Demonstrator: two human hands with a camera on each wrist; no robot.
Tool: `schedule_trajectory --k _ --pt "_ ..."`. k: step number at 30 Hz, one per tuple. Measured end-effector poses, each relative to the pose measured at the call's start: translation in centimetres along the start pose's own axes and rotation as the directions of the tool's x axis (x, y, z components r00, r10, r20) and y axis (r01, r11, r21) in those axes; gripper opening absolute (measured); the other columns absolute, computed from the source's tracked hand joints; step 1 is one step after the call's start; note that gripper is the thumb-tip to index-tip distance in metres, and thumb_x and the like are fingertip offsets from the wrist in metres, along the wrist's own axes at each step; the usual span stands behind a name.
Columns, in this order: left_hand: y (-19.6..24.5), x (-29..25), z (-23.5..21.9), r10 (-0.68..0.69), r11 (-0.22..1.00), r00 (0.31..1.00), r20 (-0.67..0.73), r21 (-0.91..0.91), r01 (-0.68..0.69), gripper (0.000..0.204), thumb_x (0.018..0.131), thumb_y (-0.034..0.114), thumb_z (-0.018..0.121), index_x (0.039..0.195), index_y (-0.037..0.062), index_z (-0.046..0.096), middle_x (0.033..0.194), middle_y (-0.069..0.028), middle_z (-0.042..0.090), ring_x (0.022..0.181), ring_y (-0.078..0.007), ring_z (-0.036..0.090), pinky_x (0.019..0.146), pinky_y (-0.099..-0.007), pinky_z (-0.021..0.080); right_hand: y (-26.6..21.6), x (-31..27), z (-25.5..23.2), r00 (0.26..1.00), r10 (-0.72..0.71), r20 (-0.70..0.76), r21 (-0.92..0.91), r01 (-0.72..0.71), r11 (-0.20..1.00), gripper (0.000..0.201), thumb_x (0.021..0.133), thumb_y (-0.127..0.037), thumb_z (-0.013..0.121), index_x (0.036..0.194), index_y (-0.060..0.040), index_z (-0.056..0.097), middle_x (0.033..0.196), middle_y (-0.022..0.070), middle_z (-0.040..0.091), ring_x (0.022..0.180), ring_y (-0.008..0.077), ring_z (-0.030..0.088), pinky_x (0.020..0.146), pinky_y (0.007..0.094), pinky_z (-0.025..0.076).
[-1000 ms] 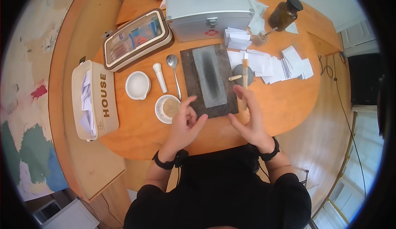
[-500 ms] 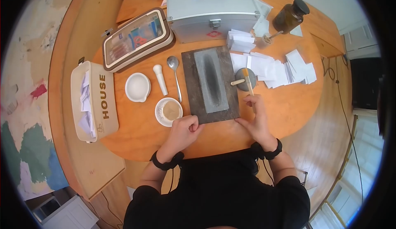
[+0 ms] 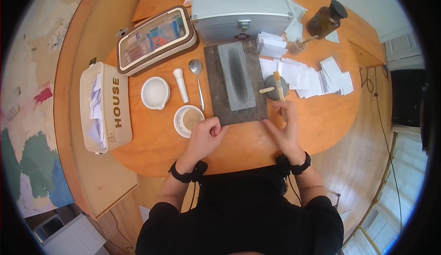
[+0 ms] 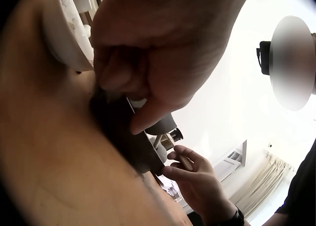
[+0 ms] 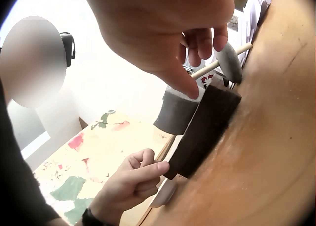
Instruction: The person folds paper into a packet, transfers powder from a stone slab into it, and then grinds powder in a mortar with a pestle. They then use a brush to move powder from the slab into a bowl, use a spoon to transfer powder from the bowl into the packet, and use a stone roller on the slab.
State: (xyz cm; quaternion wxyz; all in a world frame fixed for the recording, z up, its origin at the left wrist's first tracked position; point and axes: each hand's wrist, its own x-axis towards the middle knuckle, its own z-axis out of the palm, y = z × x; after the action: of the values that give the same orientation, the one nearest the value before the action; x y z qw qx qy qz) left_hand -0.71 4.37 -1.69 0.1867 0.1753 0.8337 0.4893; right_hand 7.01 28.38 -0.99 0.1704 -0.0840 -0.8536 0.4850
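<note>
A grey stone block with a long hollow [image 3: 238,78] lies on a dark board [image 3: 213,85]. My left hand [image 3: 205,139] has its fingers curled, its thumb touching the board's near-left corner; in the left wrist view the thumb presses the board's near edge [image 4: 121,134]. At the near-right corner, my right hand's thumb touches the board, while its bent fingers hold a flat wooden brush [image 3: 279,92]. That brush's handle shows between the fingers of my right hand [image 4: 200,186] in the left wrist view. Just beyond stands a grey disc with a wooden rod [image 3: 267,89].
Left of the board are a bowl of powder [image 3: 177,121], a spoon [image 3: 199,87], a white pestle [image 3: 180,85] and a mortar [image 3: 155,93]. Behind stand a metal case [image 3: 239,7] and a clear-lidded box [image 3: 156,41]. White papers [image 3: 298,78] and a brown jar [image 3: 325,21] are at right.
Both hands have come down to the board's near corners, the left fingers curling in. The board has since slid away from the body, and the brush has tilted over the disc.
</note>
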Motion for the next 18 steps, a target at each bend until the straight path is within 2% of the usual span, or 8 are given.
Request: schedule_trajectory --k 1,3,4,7,9,12,15,18 --pt "0.1 -0.2 -0.3 0.007 1.0 1.0 0.01 -0.029 -0.006 0.042 0.085 0.009 0.076 0.063 0.0068 0.04 0.057 0.0063 0.036 0.054 -0.0022 0.033 0.047 -0.0219 0.025 -0.2 -0.2 0.0 1.0 -0.021 -0.003 0.023 0.021 1.0 0.048 0.07 0.007 0.075 0.111 -0.0057 0.054 0.099 0.0101 0.051 0.084 0.0237 0.05 0.078 0.0349 0.044" --pt "0.1 -0.8 -0.9 0.019 0.996 1.0 0.024 -0.089 -0.017 0.04 0.086 0.008 0.075 0.065 0.008 0.041 0.058 0.0077 0.036 0.054 -0.0009 0.032 0.047 -0.0209 0.024 -2.3 -0.6 -0.4 0.994 -0.072 0.084 0.102 0.064 0.993 0.046 0.075 0.005 0.072 0.116 -0.0054 0.054 0.1 0.0103 0.051 0.082 0.0232 0.051 0.076 0.035 0.045" --pt "0.0 -1.2 -1.1 -0.009 0.982 0.999 0.041 -0.19 0.017 0.035 0.088 0.009 0.073 0.069 0.0075 0.044 0.058 0.0081 0.036 0.053 -0.0007 0.032 0.047 -0.0208 0.023 -3.6 -0.7 -0.5 0.987 -0.1 0.126 0.142 0.081 0.986 0.045 0.077 0.003 0.07 0.118 -0.0052 0.054 0.1 0.0105 0.051 0.081 0.0229 0.052 0.076 0.035 0.046" --pt "0.3 -1.6 -1.6 -0.079 0.885 0.993 0.09 -0.452 0.112 0.019 0.095 0.013 0.065 0.082 0.0057 0.054 0.058 0.0089 0.038 0.05 -0.0005 0.031 0.046 -0.0206 0.023 -6.8 -0.8 0.8 0.895 -0.198 0.399 0.3 0.077 0.951 0.049 0.079 0.001 0.068 0.125 -0.0052 0.053 0.101 0.0109 0.051 0.077 0.0229 0.053 0.073 0.0341 0.047" --pt "2.1 -1.6 -2.7 -0.132 0.797 0.985 0.112 -0.579 0.173 0.014 0.1 0.016 0.059 0.093 0.0038 0.059 0.058 0.0087 0.039 0.048 -0.0009 0.031 0.045 -0.0207 0.023 -7.4 -0.9 3.0 0.837 -0.205 0.507 0.364 0.007 0.931 0.05 0.08 0.0 0.067 0.127 -0.0053 0.05 0.101 0.0111 0.05 0.076 0.0226 0.054 0.073 0.0333 0.048" --pt "0.2 -2.6 -3.6 -0.104 0.743 0.991 0.089 -0.655 0.137 0.017 0.103 0.015 0.052 0.105 0.002 0.062 0.064 0.0078 0.045 0.049 0.0009 0.032 0.045 -0.0192 0.021 -7.7 -1.0 5.7 0.774 -0.241 0.586 0.407 -0.025 0.913 0.052 0.081 0.0 0.065 0.13 -0.0057 0.047 0.101 0.0114 0.049 0.074 0.0224 0.054 0.072 0.0328 0.049" --pt "-0.7 -3.5 -4.6 -0.145 0.673 0.987 0.075 -0.723 0.154 0.015 0.102 0.015 0.053 0.104 0.0023 0.061 0.065 0.0076 0.047 0.049 0.001 0.034 0.044 -0.0188 0.022 -8.1 -0.7 7.3 0.723 -0.262 0.639 0.424 -0.047 0.904 0.053 0.082 -0.001 0.065 0.131 -0.0059 0.045 0.104 0.0117 0.049 0.074 0.0224 0.054 0.072 0.0335 0.051" --pt "-0.9 -4.0 -5.3 -0.13 0.705 0.99 0.051 -0.698 0.129 0.015 0.102 0.015 0.054 0.104 0.0022 0.061 0.064 0.0071 0.048 0.049 0.0011 0.034 0.044 -0.0191 0.022 -8.4 -0.5 8.7 0.684 -0.265 0.679 0.426 -0.074 0.902 0.053 0.083 -0.002 0.065 0.132 -0.0062 0.045 0.111 0.0124 0.051 0.078 0.0239 0.057 0.074 0.0348 0.052"
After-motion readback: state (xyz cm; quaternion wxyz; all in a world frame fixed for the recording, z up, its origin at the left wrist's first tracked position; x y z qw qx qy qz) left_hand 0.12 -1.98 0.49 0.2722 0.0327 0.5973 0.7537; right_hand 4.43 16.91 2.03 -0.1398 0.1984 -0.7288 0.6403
